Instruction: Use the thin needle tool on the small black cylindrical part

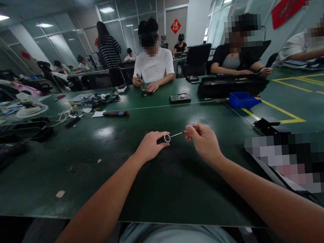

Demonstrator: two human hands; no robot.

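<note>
Item: one small black cylinder [163, 139] with a silver ring at its open end, held above the dark green counter [104, 167] at the near middle of the scene. My left hand [151, 145] had its grip closed around the cylinder's body, ringed end turned right, which I judged kept the opening facing the other hand. Item: one thin metal shaft with a red collar [177, 134], pinched shut between thumb and fingertips of my right hand [203, 142], its tip touching or just inside the silver ring; I could not tell which. Both hands hung clear of the counter, wrists near each other, probably to keep shaft and opening in line. Surroundings: a blue bin [243, 100] far right beside yellow floor-style markings; a long black tray [232, 85] beyond it; a bare circuit unit [180, 98] and a dark tool with a red tip [115, 113] at the far middle; cables and paper scraps [95, 100] far left; black flat parts [269, 125] at right, just beside a blurred patch. A person in a white shirt [154, 68] sat opposite, handling something small, others further right. Nothing lay between my hands and the counter beneath them; small scraps [60, 194] lay near left, well apart.
</note>
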